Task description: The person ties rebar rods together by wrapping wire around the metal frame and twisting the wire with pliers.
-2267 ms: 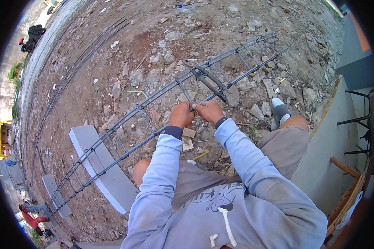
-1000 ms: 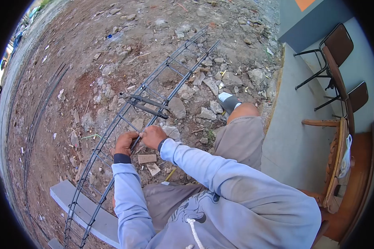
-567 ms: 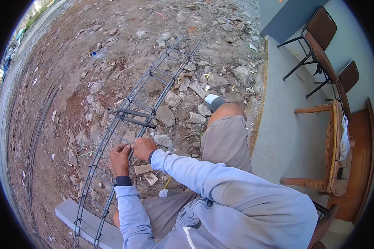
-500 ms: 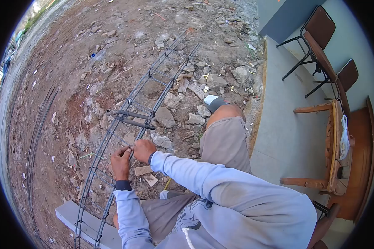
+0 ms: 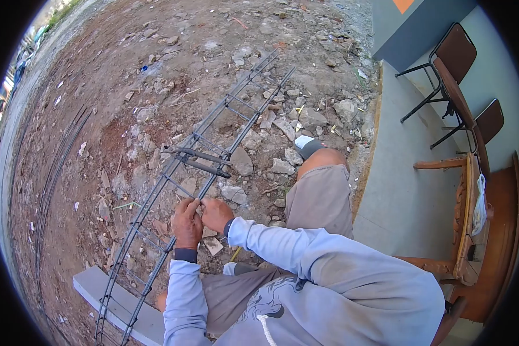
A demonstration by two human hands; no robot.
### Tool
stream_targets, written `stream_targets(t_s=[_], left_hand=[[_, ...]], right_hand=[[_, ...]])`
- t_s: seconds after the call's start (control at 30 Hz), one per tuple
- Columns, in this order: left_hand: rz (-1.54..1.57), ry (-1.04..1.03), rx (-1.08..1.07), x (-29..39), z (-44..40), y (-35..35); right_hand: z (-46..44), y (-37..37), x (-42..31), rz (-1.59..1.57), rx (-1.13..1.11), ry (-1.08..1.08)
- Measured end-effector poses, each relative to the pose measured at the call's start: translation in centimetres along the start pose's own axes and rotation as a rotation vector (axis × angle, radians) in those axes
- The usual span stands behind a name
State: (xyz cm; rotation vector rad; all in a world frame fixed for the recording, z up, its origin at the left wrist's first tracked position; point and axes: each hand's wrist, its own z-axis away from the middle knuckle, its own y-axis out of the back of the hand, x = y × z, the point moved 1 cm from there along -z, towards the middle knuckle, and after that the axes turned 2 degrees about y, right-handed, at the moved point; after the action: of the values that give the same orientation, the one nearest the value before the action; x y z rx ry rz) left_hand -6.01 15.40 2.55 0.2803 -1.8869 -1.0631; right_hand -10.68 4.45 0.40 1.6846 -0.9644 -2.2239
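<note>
A long, narrow rebar cage (image 5: 234, 109) of thin bars and cross ties slants across the ground in front of me. My left hand (image 5: 187, 224) is closed over its right-hand long bar, with the fingers bent around the steel. Right beside it, my right hand (image 5: 217, 215) is curled shut at the same spot, its fingertips against the left fingers. What lies between the fingertips is too small and hidden to make out. Just beyond my hands, a dark pair of pincers (image 5: 199, 159) rests across the top of the cage.
A grey slab (image 5: 115, 305) lies under the cage's near end. Broken stones (image 5: 242, 163) litter the soil. Loose steel rods (image 5: 57, 164) lie at left. On the right, a raised concrete floor (image 5: 395, 155) holds folding chairs (image 5: 457, 52) and a wooden chair (image 5: 458, 222).
The view has shifted slightly, so the scene sits further right. My left hand has turned, with its back now up and its fingers over the bar. The right hand stays beside it.
</note>
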Motion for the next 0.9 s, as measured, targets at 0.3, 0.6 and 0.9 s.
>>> stream_targets(t_s=[0.3, 0.6, 0.9], left_hand=[[0.350, 0.265, 0.123, -2.8, -0.1, -0.8], [0.383, 0.668, -0.127, -4.4, -1.7, -1.8], [0.368, 0.563, -0.110, -4.0, -1.9, -0.9]], right_hand=[[1.6, 0.2, 0.7, -0.029, -0.085, 0.029], [1.6, 2.3, -1.2, 0.352, -0.147, 0.185], [-2.5, 3.8, -5.8, 0.644, -0.341, 0.505]])
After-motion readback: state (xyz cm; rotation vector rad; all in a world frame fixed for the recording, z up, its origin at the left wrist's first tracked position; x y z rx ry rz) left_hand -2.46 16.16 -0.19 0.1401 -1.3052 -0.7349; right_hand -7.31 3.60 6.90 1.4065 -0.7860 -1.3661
